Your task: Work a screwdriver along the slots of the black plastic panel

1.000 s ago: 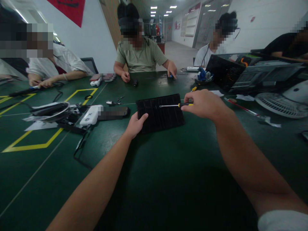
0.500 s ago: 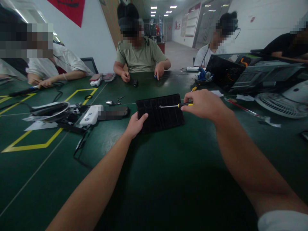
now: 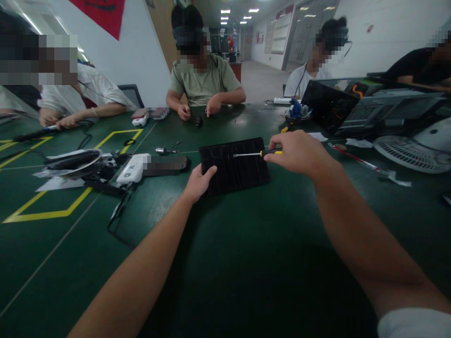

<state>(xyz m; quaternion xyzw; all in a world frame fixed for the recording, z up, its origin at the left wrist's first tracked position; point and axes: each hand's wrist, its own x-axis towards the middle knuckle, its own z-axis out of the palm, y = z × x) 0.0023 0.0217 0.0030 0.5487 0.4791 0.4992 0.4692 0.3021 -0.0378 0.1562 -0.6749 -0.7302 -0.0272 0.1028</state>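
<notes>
A flat black ribbed panel (image 3: pixel 239 174), roughly rectangular, is tilted up in front of me above the green table. My left hand (image 3: pixel 200 182) grips its left edge, thumb on the face and fingers hidden behind. My right hand (image 3: pixel 294 152) is closed around the black and yellow handle of a screwdriver (image 3: pixel 248 154). The metal shaft points left across the panel, and its tip is over the panel's upper middle. Whether the tip touches the panel I cannot tell.
Left of the panel lie a phone (image 3: pixel 165 165), a white device (image 3: pixel 134 169), small metal parts (image 3: pixel 166 150) and a heap of cables (image 3: pixel 73 162). To the right are a white fan (image 3: pixel 419 145) and a dark computer case (image 3: pixel 380 110). Across the table a co-worker (image 3: pixel 206 84) handles small parts.
The screwdriver's tip has shifted very slightly left; my hands and the panel stay almost still. Across the table, the co-worker's hand on the right side of the view has moved left.
</notes>
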